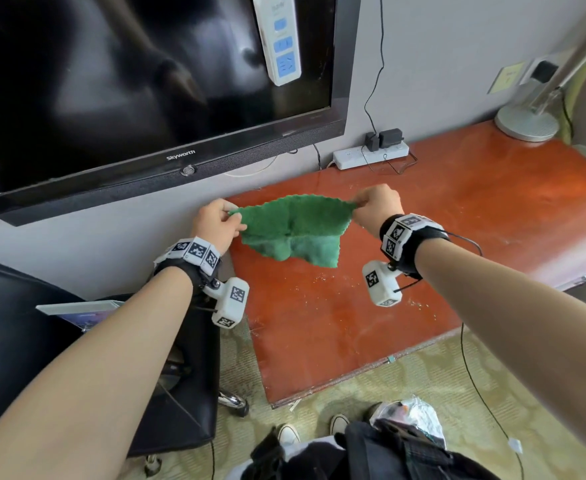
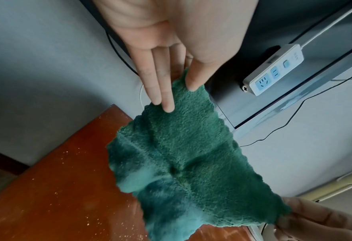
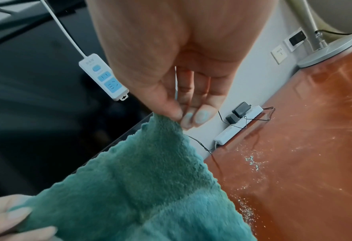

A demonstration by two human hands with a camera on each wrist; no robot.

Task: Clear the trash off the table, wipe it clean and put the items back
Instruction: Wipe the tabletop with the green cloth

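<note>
One green cloth [image 1: 293,230] hung stretched between the two hands above the far left part of the desk [image 1: 475,209], its long axis running left to right, its lower edge sagging toward the wood. The left hand [image 1: 215,223] pinched the left corner and the right hand [image 1: 376,204] pinched the right corner, so neither was nearer. Pale crumbs [image 3: 251,161] lay scattered on the desk below and to the right of the cloth. By count: one cloth, one lamp base [image 1: 527,123] at the far right, and one power strip [image 1: 371,155] on the desk against the wall.
</note>
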